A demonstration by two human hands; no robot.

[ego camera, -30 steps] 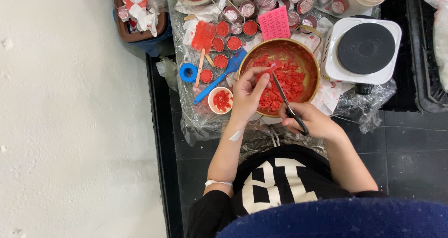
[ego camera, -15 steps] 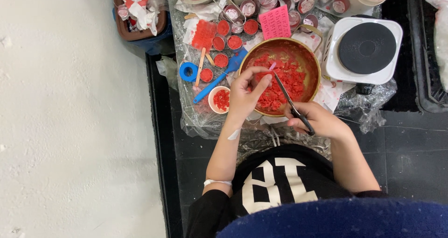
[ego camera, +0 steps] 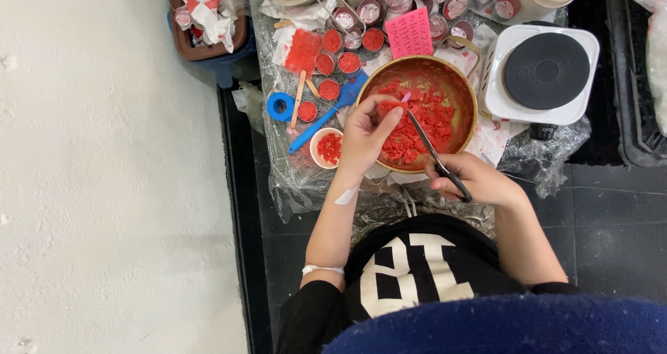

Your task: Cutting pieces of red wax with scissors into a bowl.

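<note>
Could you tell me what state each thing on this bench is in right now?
Left hand: pinching a red piece over the bowl.
Right hand: gripping the scissors.
Scissors: blades pointed into the bowl.
Metal bowl: partly filled with red chunks.
Hot plate: bare, nothing on it.
Small white cup: holding red bits.

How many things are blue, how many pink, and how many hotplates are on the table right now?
Blue: 2, a tape roll and a spatula
Pink: 1, a card
Hotplates: 1, a white hotplate
Total: 4
</note>
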